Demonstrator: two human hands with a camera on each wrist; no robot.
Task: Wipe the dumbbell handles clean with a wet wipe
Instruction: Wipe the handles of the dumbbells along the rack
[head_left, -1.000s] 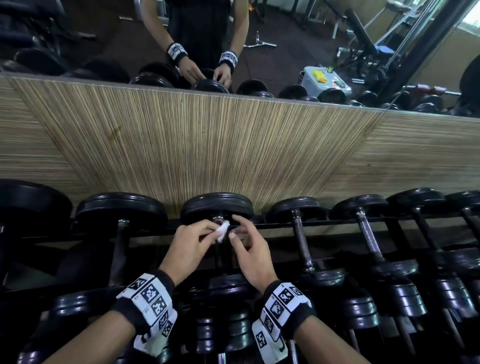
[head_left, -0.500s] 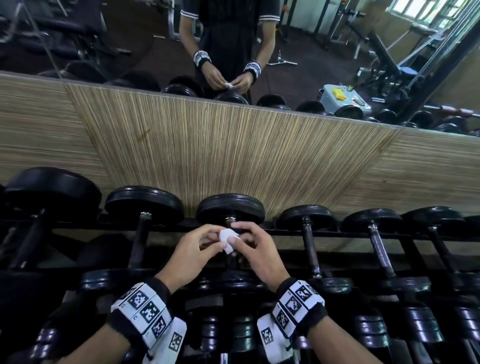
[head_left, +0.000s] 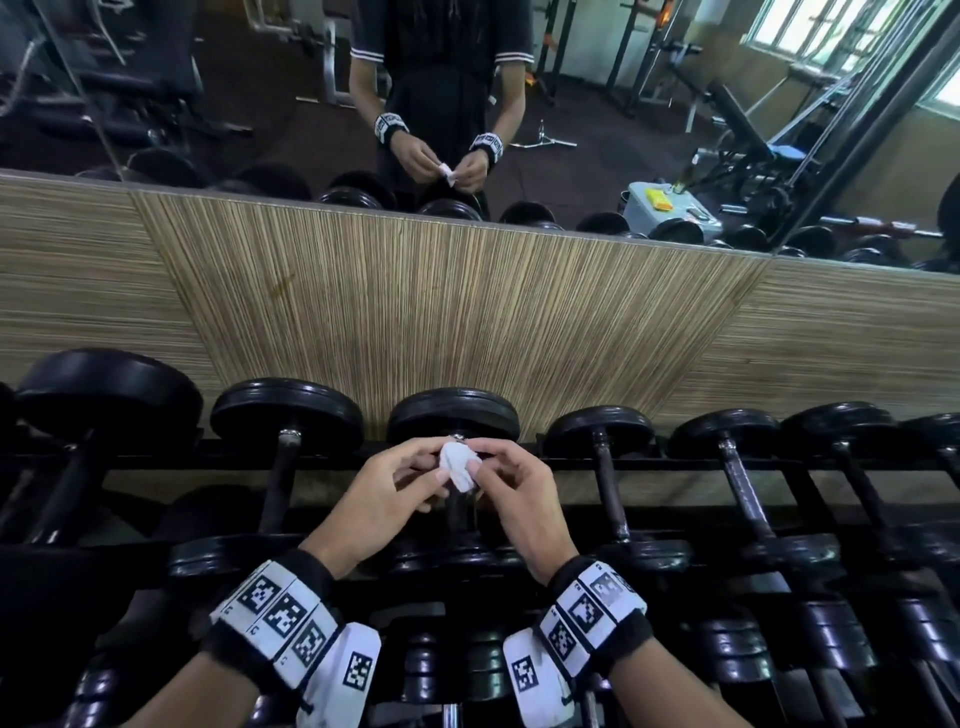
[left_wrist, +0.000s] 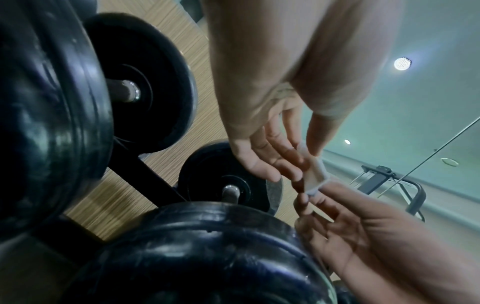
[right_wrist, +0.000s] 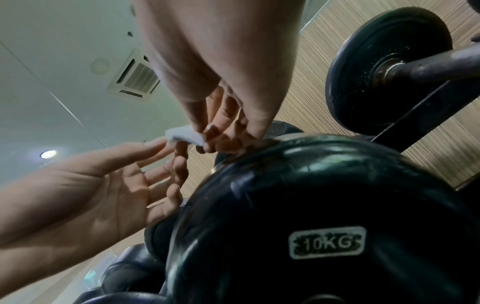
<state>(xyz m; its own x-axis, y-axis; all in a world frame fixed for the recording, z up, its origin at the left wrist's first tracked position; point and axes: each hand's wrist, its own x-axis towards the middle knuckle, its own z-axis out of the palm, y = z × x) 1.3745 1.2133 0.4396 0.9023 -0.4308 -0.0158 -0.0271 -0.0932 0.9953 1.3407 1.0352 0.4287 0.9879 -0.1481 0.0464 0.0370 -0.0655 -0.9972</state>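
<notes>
A small crumpled white wet wipe is held between both hands above the middle dumbbell on the rack. My left hand pinches one end of it between thumb and fingers. My right hand pinches the other end with its fingertips. The wipe hangs clear of the metal. That dumbbell's steel handle runs toward me beneath the hands, mostly hidden by them. Its near plate reads 10KG.
A row of black dumbbells fills the rack, with handles left and right of the middle one. A wood-grain panel stands behind, and above it a mirror shows the gym floor and benches.
The left hand has drawn the wipe back from the handle's far end. Both hands now pinch it between them. The view has tilted upward.
</notes>
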